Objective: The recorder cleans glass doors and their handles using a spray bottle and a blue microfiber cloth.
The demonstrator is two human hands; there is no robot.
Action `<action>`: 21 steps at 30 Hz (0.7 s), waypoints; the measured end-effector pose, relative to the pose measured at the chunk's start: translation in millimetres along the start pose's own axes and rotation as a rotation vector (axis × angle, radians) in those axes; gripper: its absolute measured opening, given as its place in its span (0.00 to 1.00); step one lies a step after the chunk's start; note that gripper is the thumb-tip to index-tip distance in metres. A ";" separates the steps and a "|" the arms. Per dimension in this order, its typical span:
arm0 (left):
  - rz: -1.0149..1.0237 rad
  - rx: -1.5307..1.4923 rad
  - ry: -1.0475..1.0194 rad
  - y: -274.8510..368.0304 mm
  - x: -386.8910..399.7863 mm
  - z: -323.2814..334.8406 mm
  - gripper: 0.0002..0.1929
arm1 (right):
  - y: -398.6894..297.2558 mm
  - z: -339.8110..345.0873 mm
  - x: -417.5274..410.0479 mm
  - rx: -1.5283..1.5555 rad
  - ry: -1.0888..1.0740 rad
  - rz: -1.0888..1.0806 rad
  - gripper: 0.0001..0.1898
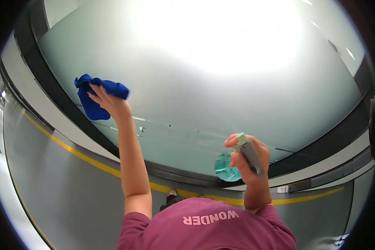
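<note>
Before me stands a large frosted glass panel (187,103) in a dark frame. My left hand (108,101) presses a crumpled blue cloth (95,106) against the panel's left part, fingers spread over the fabric. Low on the right, my right hand (253,153) grips a spray bottle (226,167) by its neck. The bottle is clear with blue-green liquid inside, and its spray head (250,153) is grey and pale green. A faint mist seems to hang by the nozzle, in front of the glass.
A dark frame (78,122) borders the glass, with a white wall strip (59,103) outside it on the left. Below lies a grey floor (81,187) crossed by a yellow line (90,161). A small white box-like fixture (282,189) sits low on the right.
</note>
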State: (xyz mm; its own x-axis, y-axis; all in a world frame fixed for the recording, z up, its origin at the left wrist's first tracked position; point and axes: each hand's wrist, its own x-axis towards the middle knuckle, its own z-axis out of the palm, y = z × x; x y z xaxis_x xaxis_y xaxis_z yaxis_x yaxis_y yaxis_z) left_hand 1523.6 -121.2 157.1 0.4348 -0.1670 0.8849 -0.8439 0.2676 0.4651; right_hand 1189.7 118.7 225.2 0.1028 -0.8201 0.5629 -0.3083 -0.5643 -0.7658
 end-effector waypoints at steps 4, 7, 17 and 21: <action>-0.227 -0.252 -0.142 124.5 10.2 -33.1 0.34 | -21.7 -12.3 12.9 0.027 0.165 -0.130 0.10; 0.013 -0.148 -0.240 185.4 -1.4 -37.1 0.33 | -29.0 -20.8 9.2 0.026 0.344 -0.143 0.10; 0.862 -0.530 -0.165 347.4 -112.2 -30.9 0.13 | -51.3 -66.3 -38.8 0.007 0.496 -0.025 0.13; 0.650 -0.975 -0.704 332.8 -107.2 -35.3 0.14 | -48.9 -77.9 -52.3 -0.122 0.541 0.017 0.14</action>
State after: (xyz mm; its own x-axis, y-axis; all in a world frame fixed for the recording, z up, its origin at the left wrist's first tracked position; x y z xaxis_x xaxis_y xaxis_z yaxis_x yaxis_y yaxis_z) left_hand 1207.3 19.2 217.9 -0.4491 -0.1203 0.8853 -0.1432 0.9878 0.0616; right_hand 1125.7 196.6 257.4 -0.3938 -0.6449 0.6550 -0.4165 -0.5100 -0.7526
